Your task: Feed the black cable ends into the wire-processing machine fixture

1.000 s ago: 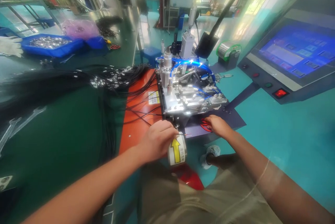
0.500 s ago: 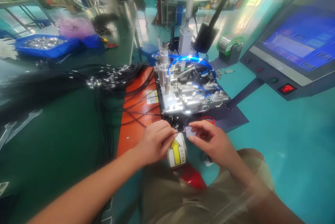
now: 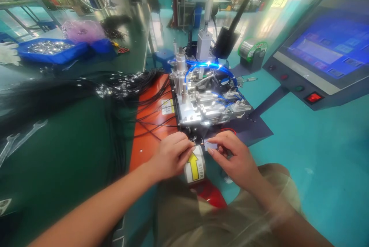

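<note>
Teal floor (image 3: 317,154) fills the right half of the workshop, and a dark green bench (image 3: 72,154) runs along the left. At the bench's right edge lies an orange plate (image 3: 147,131), and a bundle of black cables (image 3: 121,89) spills across the bench onto it. Just right of the plate stands a metal fixture (image 3: 207,104) with blue hoses (image 3: 201,66) looped over its top. Far left on the bench sits a blue tray (image 3: 52,50) of shiny metal parts. To the right, a console carries a lit blue screen (image 3: 328,47) with a red switch (image 3: 314,97) below it.

Both hands meet at the near edge of the fixture. The left hand (image 3: 170,156) is closed, thumb and forefinger pinching the end of a thin wire (image 3: 198,145) that pokes out to the right. The right hand (image 3: 233,154) pinches a small pale piece (image 3: 211,146) between thumb and forefinger, its other fingers curled. The wire's tip sits at the left side of the pale piece; whether it is inside cannot be told. Just below the two hands is a white label with a yellow arrow (image 3: 194,166).
</note>
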`<move>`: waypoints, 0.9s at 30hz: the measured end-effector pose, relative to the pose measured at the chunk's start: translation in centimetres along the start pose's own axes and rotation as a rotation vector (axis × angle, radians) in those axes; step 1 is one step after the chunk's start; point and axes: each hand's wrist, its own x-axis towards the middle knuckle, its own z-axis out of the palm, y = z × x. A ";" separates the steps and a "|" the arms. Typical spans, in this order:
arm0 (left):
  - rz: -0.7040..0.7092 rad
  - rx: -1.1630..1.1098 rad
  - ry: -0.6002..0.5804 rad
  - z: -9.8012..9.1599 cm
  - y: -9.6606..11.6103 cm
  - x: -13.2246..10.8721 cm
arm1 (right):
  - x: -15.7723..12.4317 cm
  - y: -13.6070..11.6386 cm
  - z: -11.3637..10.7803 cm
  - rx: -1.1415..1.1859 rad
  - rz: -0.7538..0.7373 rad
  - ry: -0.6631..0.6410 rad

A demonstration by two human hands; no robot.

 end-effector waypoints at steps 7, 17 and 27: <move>0.008 -0.003 -0.008 0.0 -0.1 -0.1 | 0.3 -0.2 0.0 -0.022 -0.047 -0.021; 0.018 -0.003 -0.018 0.1 -0.2 -0.1 | 0.5 -0.3 0.4 -0.024 -0.012 -0.042; -0.003 -0.022 -0.020 0.0 -0.1 -0.1 | 0.0 0.1 -0.1 -0.039 0.045 -0.008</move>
